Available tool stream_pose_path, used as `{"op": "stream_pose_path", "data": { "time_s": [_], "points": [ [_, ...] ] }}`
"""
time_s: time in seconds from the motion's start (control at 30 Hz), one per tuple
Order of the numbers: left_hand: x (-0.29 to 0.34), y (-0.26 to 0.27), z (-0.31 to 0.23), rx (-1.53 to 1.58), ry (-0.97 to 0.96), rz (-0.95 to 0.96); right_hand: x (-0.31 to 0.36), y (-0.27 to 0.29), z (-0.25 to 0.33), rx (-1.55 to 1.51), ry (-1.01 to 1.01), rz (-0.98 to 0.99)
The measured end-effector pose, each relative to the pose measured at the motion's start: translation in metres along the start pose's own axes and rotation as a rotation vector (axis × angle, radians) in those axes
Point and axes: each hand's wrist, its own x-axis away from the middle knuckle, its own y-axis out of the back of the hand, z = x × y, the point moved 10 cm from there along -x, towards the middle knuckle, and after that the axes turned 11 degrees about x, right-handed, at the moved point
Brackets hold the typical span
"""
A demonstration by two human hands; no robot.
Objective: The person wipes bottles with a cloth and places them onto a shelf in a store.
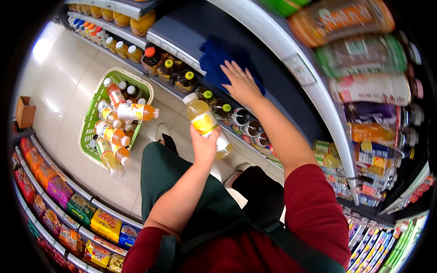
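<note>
In my left hand (204, 144) is a plastic juice bottle (203, 119) with a white cap and yellow liquid, gripped round its lower half and tilted. My right hand (242, 83) lies flat with fingers spread on a dark blue cloth (216, 57), pressing it against a bare dark shelf board (182, 25). The cloth is crumpled and reaches past my fingers on both sides. Just below that board's front edge stand dark bottles with yellow-green caps (185, 81) on a lower shelf.
A green plastic basket (86, 123) full of juice bottles stands on the tiled floor at left. An upper shelf at right holds large drink bottles (359, 57). Colourful snack packets (105, 222) fill racks at lower left. A small brown box (25, 112) sits at far left.
</note>
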Motion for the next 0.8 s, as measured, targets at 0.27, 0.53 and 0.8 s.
{"op": "stream_pose_path", "data": {
  "time_s": [0.27,0.53,0.8],
  "points": [
    [0.013,-0.008,0.011,-0.039,0.015,0.097,0.199,-0.030,-0.102,0.011,-0.199,0.320],
    [0.036,-0.016,0.035,-0.145,0.016,0.245,0.335,-0.046,-0.187,0.034,-0.258,0.495],
    [0.064,-0.031,0.034,-0.304,0.043,0.361,0.366,-0.044,-0.211,0.231,-0.411,0.575]
  ]
}}
